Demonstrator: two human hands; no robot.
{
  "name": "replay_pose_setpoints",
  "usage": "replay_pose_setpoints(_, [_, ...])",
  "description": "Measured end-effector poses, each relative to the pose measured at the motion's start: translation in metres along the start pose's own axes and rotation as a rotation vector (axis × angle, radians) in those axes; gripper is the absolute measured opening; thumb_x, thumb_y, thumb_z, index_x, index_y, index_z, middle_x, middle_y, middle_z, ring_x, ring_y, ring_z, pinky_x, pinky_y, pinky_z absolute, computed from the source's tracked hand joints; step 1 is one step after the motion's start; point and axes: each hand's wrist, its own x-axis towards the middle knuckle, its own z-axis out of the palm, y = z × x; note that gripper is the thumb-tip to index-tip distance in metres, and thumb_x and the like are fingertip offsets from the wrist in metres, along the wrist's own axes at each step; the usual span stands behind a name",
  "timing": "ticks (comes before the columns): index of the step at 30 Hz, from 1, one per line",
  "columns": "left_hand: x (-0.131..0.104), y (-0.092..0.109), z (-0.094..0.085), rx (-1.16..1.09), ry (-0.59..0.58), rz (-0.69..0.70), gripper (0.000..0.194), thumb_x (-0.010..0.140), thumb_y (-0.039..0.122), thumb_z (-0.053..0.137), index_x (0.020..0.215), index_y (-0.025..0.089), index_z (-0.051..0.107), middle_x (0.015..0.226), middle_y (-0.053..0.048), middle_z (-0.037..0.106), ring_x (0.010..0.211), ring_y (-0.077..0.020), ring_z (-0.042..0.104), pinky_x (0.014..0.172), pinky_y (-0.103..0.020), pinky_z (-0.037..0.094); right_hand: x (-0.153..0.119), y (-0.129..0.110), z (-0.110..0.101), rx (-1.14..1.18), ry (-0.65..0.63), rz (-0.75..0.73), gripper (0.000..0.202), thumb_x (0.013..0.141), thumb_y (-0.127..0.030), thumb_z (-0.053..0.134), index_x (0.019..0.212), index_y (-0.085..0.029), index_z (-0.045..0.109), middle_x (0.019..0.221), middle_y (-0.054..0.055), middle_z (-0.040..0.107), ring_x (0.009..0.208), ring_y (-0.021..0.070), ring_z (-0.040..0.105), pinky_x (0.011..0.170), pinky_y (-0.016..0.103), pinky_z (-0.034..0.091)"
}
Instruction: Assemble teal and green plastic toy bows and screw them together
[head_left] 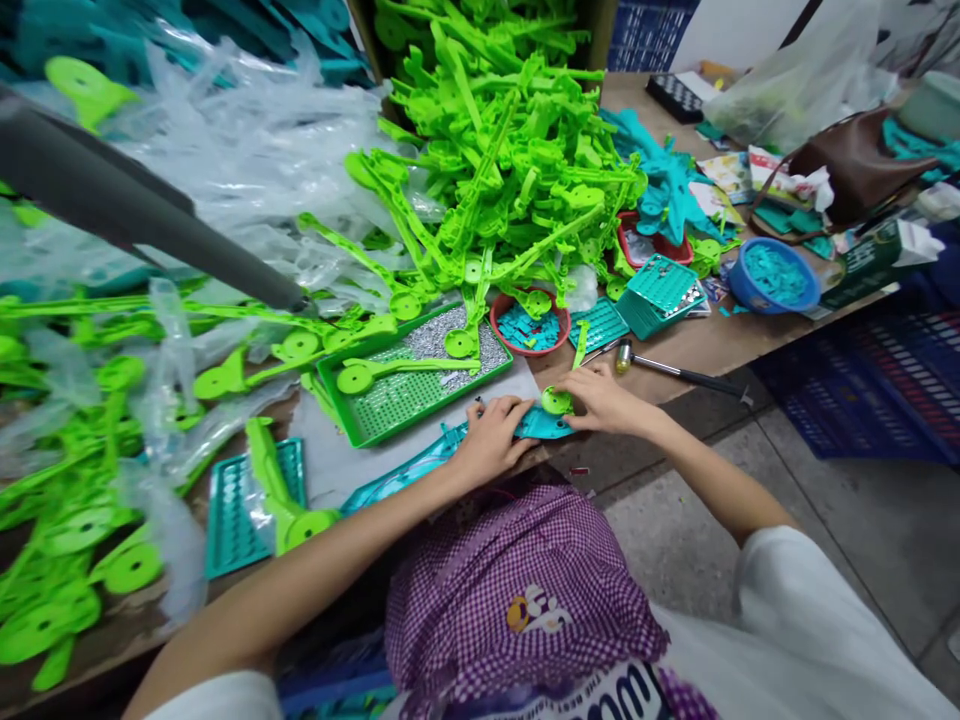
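A long teal plastic part lies along the table's front edge before me. My left hand is closed over it near its right end, fingers pressing from above. At that end a lime-green plastic arm with a round disc rests on the teal part. My right hand pinches the green arm by the disc, with its thumb near the teal tip. Just beyond sits a green perforated tray of small metal pieces, two green arms lying across it. A hammer lies right of my right hand.
Lime-green parts pile up at the back. A red bowl and a blue bowl hold small teal pieces. A grey bar slants in from the left. A teal tray lies front left; blue crates stand right.
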Motion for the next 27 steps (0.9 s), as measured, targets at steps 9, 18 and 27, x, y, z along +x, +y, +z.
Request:
replay_pose_setpoints(9, [0.000,0.000,-0.001,-0.031,-0.009,-0.010,0.055,0.090,0.037,0.059,0.141,0.021,0.048,0.128,-0.015,0.056,0.118,-0.0323,0.049,0.094,-0.047,0.033,0.005,0.002,-0.008,-0.077,-0.043,-0.035,0.046,0.085,-0.032,0.061,0.127,-0.013,0.052,0.117,0.015,0.064,0.105,0.0286,0.055,0.091,0.039,0.027])
replay_pose_setpoints(18, [0.001,0.000,-0.002,-0.044,-0.002,-0.020,0.055,0.089,0.037,0.061,0.140,0.022,0.049,0.127,-0.015,0.058,0.117,-0.0324,0.051,0.093,-0.047,0.033,0.003,-0.003,-0.001,0.082,-0.075,0.103,0.041,0.087,-0.035,0.063,0.126,-0.022,0.061,0.120,0.011,0.066,0.116,0.0309,0.053,0.096,0.046,0.030])
replay_pose_setpoints(27, [0.000,0.000,-0.002,-0.059,0.009,-0.008,0.057,0.088,0.044,0.062,0.140,0.023,0.049,0.126,-0.014,0.057,0.116,-0.0324,0.050,0.093,-0.046,0.034,-0.010,0.006,0.022,0.312,-0.062,0.171,0.047,0.095,-0.042,0.053,0.142,-0.035,0.048,0.148,0.007,0.052,0.146,0.0292,0.034,0.115,0.067,0.001])
